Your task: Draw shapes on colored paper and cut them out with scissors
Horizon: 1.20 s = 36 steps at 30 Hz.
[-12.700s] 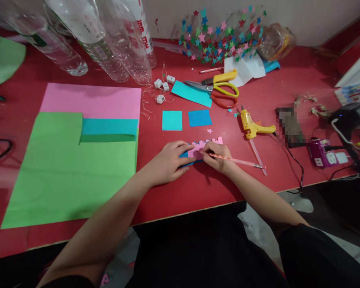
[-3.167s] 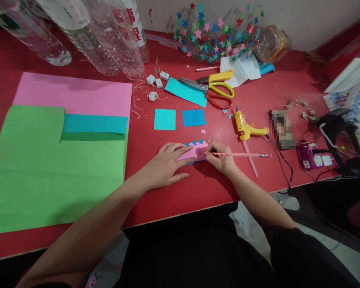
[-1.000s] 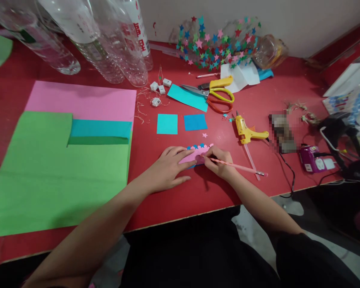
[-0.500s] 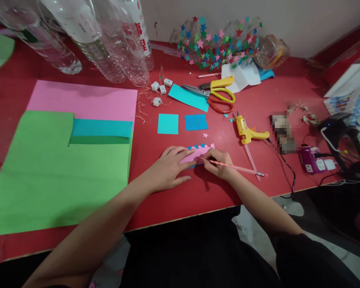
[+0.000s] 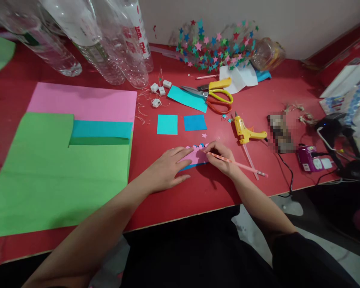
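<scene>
With fingers spread, my left hand (image 5: 171, 166) lies flat over the left part of a small pink paper piece (image 5: 199, 157). Its upper edge is notched, and a blue paper strip (image 5: 195, 165) peeks out beneath. My right hand (image 5: 222, 158) is closed around a pink pencil (image 5: 237, 163), its tip at the right part of the pink piece and its eraser end pointing right. Just above lies a pink paper star (image 5: 204, 136). Farther back are a turquoise paper square (image 5: 167, 124) and a blue paper rectangle (image 5: 195, 123).
Yellow-and-red-handled scissors (image 5: 217, 98) rest on a turquoise strip (image 5: 187, 99). A yellow glue gun (image 5: 247, 132) lies right of my hands. Large green (image 5: 63, 180) and pink sheets (image 5: 84, 100) cover the left. Plastic bottles (image 5: 108, 52) and a star-covered bottle (image 5: 216, 48) line the back.
My right hand has shifted slightly right, and the pencil tip has moved up and right on the pink paper. More of the blue strip shows below it. The view has shifted slightly.
</scene>
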Available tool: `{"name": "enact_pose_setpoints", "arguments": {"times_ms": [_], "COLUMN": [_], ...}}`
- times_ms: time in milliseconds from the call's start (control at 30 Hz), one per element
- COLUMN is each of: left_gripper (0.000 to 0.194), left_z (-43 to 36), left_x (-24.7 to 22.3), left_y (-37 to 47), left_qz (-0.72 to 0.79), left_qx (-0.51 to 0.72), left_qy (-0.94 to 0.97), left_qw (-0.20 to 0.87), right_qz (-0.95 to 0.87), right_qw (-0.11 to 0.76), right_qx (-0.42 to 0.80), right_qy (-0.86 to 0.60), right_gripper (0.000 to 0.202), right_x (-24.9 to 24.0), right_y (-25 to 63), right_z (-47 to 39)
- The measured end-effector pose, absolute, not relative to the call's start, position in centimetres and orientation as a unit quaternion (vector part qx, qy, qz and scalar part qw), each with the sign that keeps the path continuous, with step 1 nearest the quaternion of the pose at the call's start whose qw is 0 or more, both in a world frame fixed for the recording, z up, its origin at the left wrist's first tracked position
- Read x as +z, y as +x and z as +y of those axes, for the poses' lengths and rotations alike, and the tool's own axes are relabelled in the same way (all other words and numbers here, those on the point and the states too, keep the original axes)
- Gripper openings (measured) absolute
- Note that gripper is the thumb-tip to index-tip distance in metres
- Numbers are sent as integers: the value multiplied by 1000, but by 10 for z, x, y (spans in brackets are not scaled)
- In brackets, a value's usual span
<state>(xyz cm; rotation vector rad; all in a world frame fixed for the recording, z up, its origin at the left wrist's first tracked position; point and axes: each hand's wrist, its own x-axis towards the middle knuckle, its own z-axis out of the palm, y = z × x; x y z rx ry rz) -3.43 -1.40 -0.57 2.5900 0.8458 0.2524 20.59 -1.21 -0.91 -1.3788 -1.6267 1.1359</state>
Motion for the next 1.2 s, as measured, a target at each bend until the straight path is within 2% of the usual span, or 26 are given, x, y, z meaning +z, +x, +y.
{"name": "enact_pose_setpoints", "arguments": {"times_ms": [267, 433, 800, 1200], "left_gripper": [53, 60, 53, 48], "left_z": [-15, -15, -12, -12], "left_x": [-3, -5, -6, -10], "left_y": [-29, -30, -32, -36], "left_qz": [301, 318, 315, 304], "left_qx": [52, 63, 80, 120], "left_qy": [935, 928, 928, 925], "left_qw": [182, 182, 184, 192], "right_qz": [-669, -688, -724, -710], "right_qw": [322, 338, 300, 314], "right_qx": [401, 383, 368, 358], "right_qy": [-536, -515, -500, -519], "right_gripper": [4, 6, 9, 7], "right_x": [-8, -8, -11, -8], "right_y": [204, 202, 202, 197], "right_z": [-14, -15, -14, -16]}}
